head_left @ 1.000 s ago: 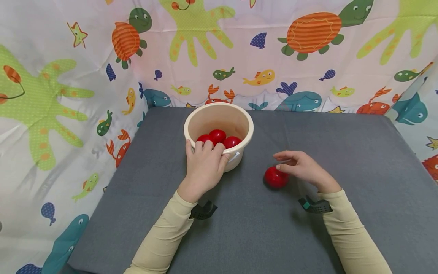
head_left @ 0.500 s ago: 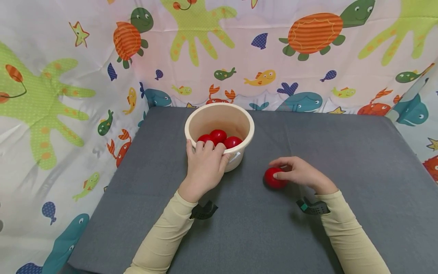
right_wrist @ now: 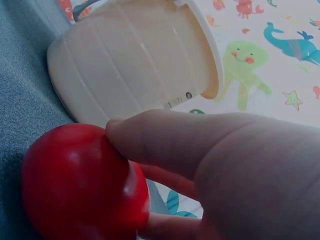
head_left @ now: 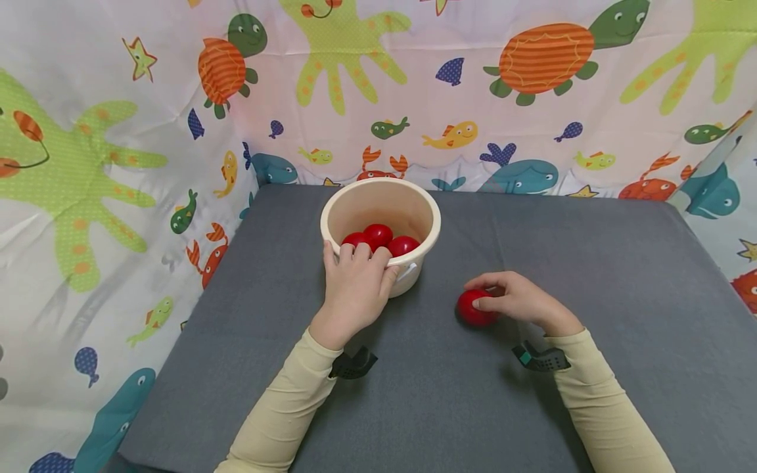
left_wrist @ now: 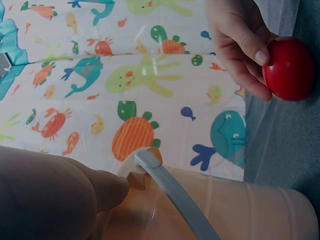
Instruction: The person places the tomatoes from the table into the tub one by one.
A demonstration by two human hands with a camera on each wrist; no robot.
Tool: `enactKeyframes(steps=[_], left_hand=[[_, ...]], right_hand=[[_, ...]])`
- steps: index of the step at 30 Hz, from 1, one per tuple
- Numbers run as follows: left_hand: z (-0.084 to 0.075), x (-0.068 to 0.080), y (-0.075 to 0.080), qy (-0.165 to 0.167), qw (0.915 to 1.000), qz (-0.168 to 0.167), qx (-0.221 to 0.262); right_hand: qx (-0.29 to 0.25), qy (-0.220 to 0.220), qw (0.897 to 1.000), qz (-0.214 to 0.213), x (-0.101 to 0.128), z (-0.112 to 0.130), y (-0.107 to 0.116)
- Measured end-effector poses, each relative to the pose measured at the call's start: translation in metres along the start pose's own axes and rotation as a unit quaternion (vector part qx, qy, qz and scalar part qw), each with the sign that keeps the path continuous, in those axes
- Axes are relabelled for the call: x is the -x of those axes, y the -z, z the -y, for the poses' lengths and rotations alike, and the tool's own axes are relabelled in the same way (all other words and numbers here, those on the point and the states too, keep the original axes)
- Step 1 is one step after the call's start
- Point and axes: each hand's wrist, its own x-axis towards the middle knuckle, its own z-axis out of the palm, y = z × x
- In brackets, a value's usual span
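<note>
A cream bucket (head_left: pixel 421 205) stands at the back of the grey mat with three red balls (head_left: pixel 378 234) inside. My left hand (head_left: pixel 355 282) grips the bucket's near rim, fingers curled over the edge; in the left wrist view the bucket wall (left_wrist: pixel 240 210) and its white handle (left_wrist: pixel 170 187) fill the bottom. A fourth red ball (head_left: pixel 473 309) lies on the mat to the bucket's right. My right hand (head_left: pixel 514 299) holds it, thumb and fingers curled round its top. In the right wrist view the ball (right_wrist: pixel 75 185) sits under my thumb (right_wrist: pixel 165 142), with the bucket (right_wrist: pixel 135 55) close behind.
The grey mat (head_left: pixel 591 263) covers the table. A sea-animal patterned curtain (head_left: pixel 414 85) walls in the back and both sides. Black wrist straps (head_left: pixel 351 364) sit on both cream sleeves.
My right hand has dropped onto the loose red ball and closed its fingers round it. The left hand and bucket have not moved.
</note>
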Motion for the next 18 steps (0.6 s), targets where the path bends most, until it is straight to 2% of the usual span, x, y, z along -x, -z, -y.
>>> enactKeyframes(steps=[18], left_hand=[[0.0004,-0.0005,0.0,0.0,1.0,-0.002,0.002]], right_hand=[[-0.011,0.001,1.0,-0.025,-0.0011,-0.0046,0.0013]])
